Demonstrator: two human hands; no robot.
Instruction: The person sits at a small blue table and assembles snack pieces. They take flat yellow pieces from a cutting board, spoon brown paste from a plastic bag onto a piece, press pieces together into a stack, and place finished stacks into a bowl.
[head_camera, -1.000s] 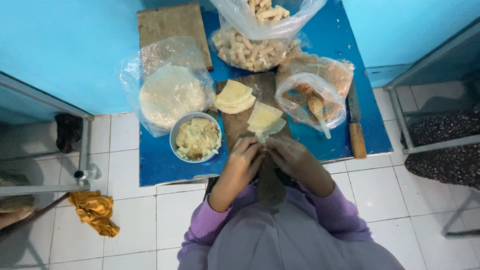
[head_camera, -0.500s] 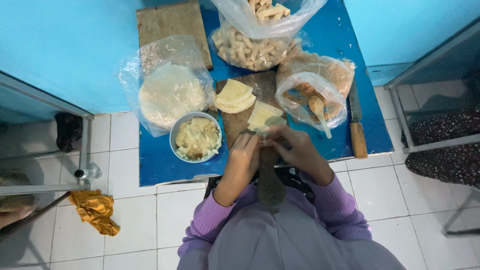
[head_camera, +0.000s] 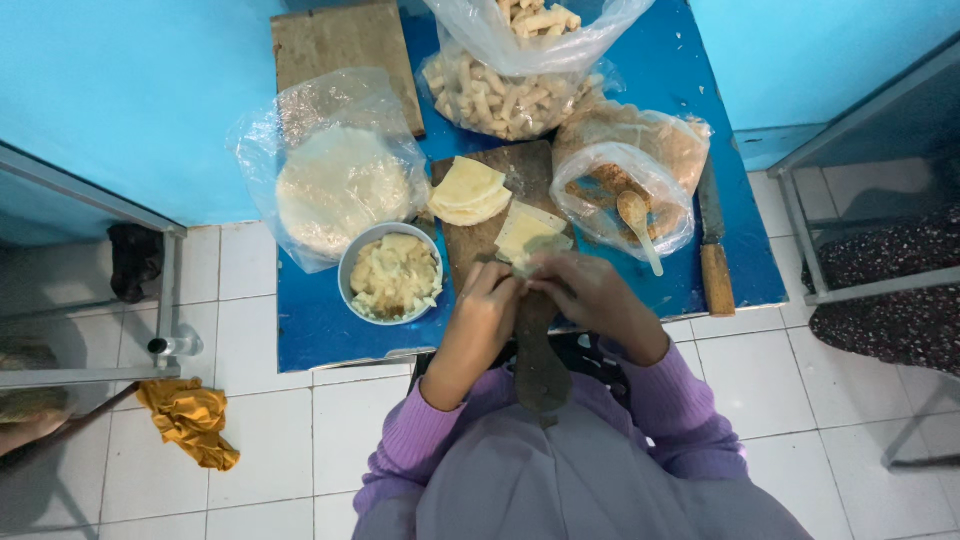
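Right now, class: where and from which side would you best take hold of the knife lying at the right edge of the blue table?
Grip the knife by its brown wooden handle, coming from the near table edge. The handle points toward the person, the blade away, so fingers likely stay off the steel.

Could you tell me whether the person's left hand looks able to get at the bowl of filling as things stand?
Probably yes. The bowl of filling sits just beside the left hand on the blue table, with nothing between them. But that hand is busy, pinching the pale wrapper together with the right hand.
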